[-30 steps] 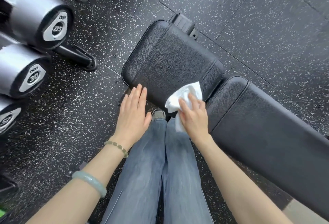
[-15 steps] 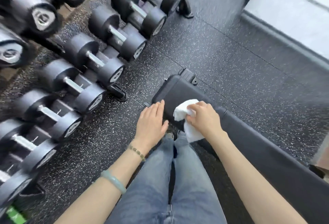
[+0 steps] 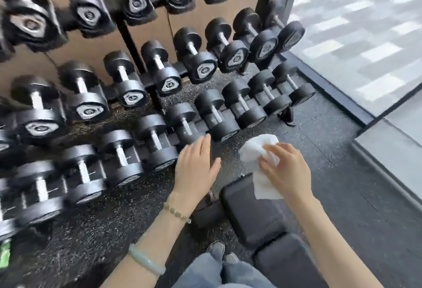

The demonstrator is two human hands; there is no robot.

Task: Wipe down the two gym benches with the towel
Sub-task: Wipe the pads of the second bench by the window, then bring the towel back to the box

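Stands over a black gym bench (image 3: 251, 214), looking down at its far end. Grips a crumpled white towel (image 3: 257, 150) in the right hand (image 3: 288, 172), fingers curled round the cloth and pinching it against the thumb. Leaves a puffed bunch sticking out far-left of the knuckles and a flat corner hanging near, in front of the far right corner of the bench's far pad. Cannot tell whether that corner touches the pad. Holds the left hand (image 3: 194, 171) palm-down just left of the bench's far end, above the floor, with fingers straight and close together, thumb spread toward the towel, and nothing held. Wears a beaded bracelet (image 3: 177, 212) at the left wrist and a pale green bangle (image 3: 146, 259) nearer along the forearm. Shows blue jeans (image 3: 219, 271) and a shoe toe (image 3: 215, 247) at the near edge, just left of the bench's near pad (image 3: 280, 262). Faces tiers of black dumbbells (image 3: 201, 63) on a rack to the far left, much blurred. Stands on dark speckled rubber floor (image 3: 331, 150), with a glass wall (image 3: 365, 36) at the far right.
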